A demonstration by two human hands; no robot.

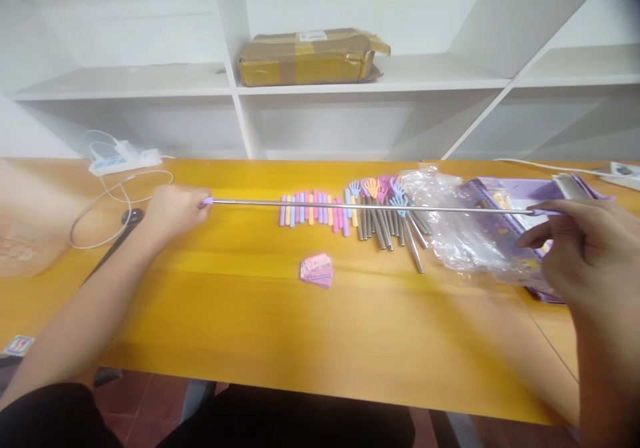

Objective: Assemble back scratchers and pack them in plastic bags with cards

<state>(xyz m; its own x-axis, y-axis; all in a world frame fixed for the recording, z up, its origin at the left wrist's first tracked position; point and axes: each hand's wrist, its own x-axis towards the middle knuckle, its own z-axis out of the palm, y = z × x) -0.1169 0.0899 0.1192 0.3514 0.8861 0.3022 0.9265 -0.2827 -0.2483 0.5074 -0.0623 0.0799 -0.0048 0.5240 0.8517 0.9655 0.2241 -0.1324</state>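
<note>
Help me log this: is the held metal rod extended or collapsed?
Extended: the metal rod reaches from left hand to right hand, widely separated.

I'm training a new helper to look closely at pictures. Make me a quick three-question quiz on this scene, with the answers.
1. True or false: the left hand and the right hand hold opposite ends of the metal rod.
2. Which of these sits on the shelf?
A) brown parcel
B) purple box
C) clear plastic bag
3. Fill in, as the wearer sees it: the pile of back scratchers lies just to the ____ of the row of coloured sticks.

Key: 1 true; 2 A; 3 right.
</note>
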